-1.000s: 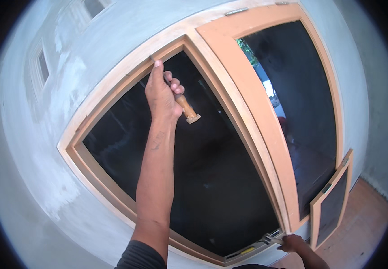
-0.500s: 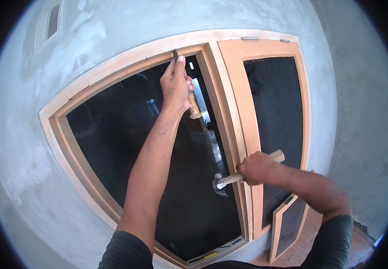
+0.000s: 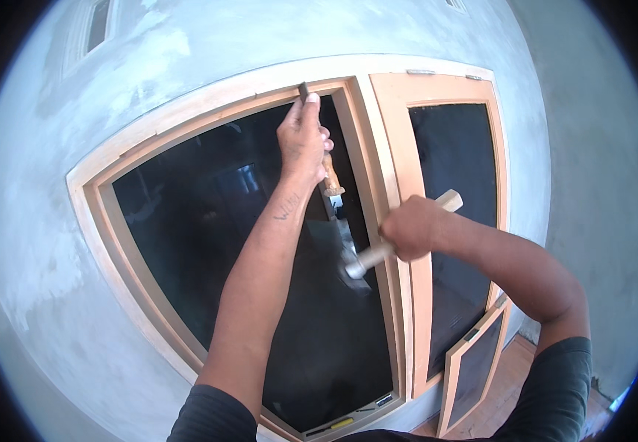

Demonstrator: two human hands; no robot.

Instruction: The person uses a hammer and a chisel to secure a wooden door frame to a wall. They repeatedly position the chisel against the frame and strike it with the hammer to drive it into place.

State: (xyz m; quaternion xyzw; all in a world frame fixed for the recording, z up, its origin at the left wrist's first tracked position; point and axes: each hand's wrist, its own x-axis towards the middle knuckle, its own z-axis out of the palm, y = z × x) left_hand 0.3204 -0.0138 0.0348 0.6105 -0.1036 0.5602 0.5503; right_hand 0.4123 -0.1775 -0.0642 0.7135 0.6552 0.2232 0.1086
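Wooden frame behind chisel, possibly touching

Chisel: middle hidden inside my left hand; only dark blade tip above fist and wooden handle end below show. I can't tell if tip touches window frame. Hammer: handle middle covered by my right hand; head motion-blurred against dark glass, shape unclear. Small yellow object on sill: too small to identify. Room behind glass too dark to make out. Both my upper arms cut by lower edge.
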